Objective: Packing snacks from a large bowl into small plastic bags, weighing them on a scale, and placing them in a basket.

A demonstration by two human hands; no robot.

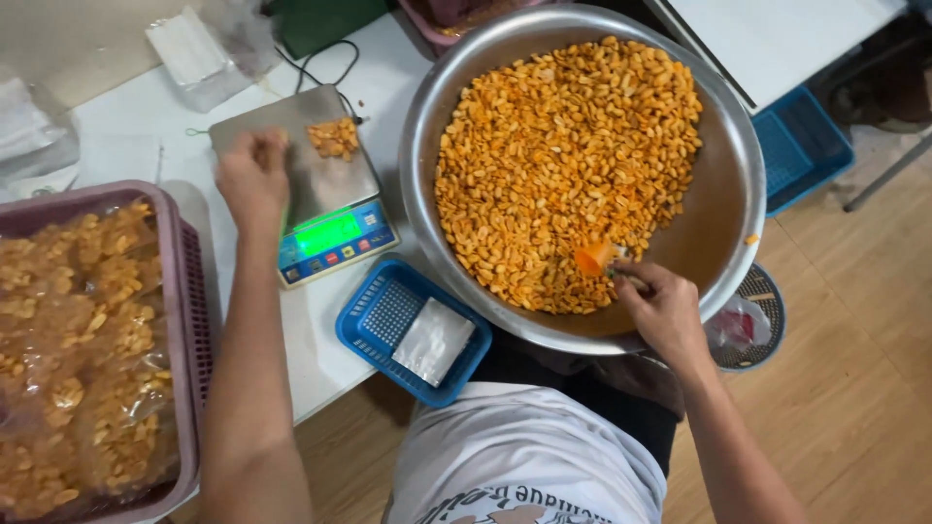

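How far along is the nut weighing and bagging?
Done: the pink basket at left already holds filled clear bags of nuts. In hand: a small pile of nuts sits on the digital scale beside the left hand, while the right hand holds an orange scoop in the steel bowl. Left: the bowl still holds a large heap of nuts.
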